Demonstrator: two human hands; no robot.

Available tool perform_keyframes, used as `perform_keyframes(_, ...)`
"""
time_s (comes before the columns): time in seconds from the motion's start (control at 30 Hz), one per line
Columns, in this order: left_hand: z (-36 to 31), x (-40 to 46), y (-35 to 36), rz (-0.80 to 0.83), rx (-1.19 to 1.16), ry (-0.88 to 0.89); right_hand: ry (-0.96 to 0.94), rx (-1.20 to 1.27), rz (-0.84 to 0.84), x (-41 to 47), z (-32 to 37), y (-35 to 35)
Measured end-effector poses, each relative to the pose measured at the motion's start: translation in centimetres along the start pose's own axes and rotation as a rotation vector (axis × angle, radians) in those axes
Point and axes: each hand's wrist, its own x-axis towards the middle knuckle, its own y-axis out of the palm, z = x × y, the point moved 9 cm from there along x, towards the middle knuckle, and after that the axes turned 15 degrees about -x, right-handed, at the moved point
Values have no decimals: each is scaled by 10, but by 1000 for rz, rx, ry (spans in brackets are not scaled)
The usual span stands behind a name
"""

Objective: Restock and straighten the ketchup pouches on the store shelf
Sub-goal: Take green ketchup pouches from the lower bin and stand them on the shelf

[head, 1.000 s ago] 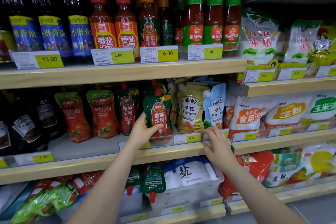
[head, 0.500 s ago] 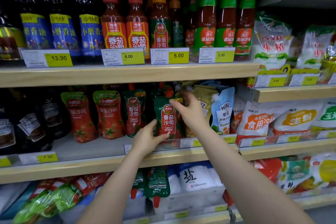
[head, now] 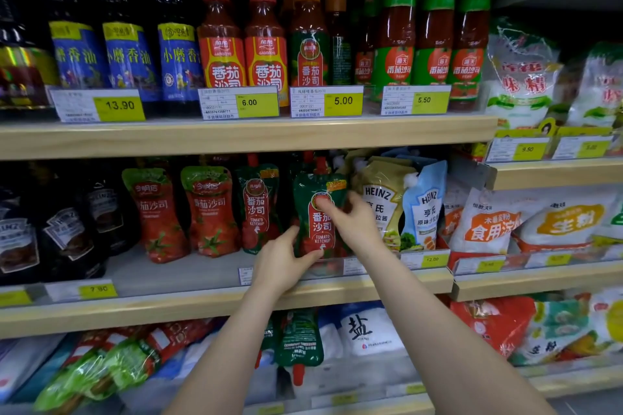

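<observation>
1. Upright at the front edge of the pale wooden middle shelf (head: 202, 305) stands a dark green and red spouted ketchup pouch (head: 318, 212).
2. Low down, the left hand (head: 281, 264) grips its bottom edge, thumb across the front.
3. Higher, the right hand (head: 354, 221) pinches its upper right side, thumb on the label.
4. Just left stands a matching green pouch (head: 258, 205), then two red tomato-print pouches (head: 185, 209).
5. Just right lean beige and blue Heinz pouches (head: 404, 205).
</observation>
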Motion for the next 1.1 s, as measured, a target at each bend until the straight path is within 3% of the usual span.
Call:
perform_keyframes(0.13,1,-1,-4,-63,-29,21,-29,-245,35,-16,-29,3)
perform_keyframes(0.4,-7,-11,-7,35,15,90,-2,-258,44,-24,-31,1)
perform_keyframes(0.53,8,-49,-54,-40,336,292,-245,-432,-60,-57,-23,-11)
perform_keyframes(0.67,50,-79,-101,-34,563,222,-549,-682,50,-95,-8,27)
perform_keyframes(0.83,69,-89,-130,12,636,124,-696,-802,163,-109,17,91)
perform_keyframes(1.1,73,-97,-138,18,644,259,-611,-850,91,-110,17,130)
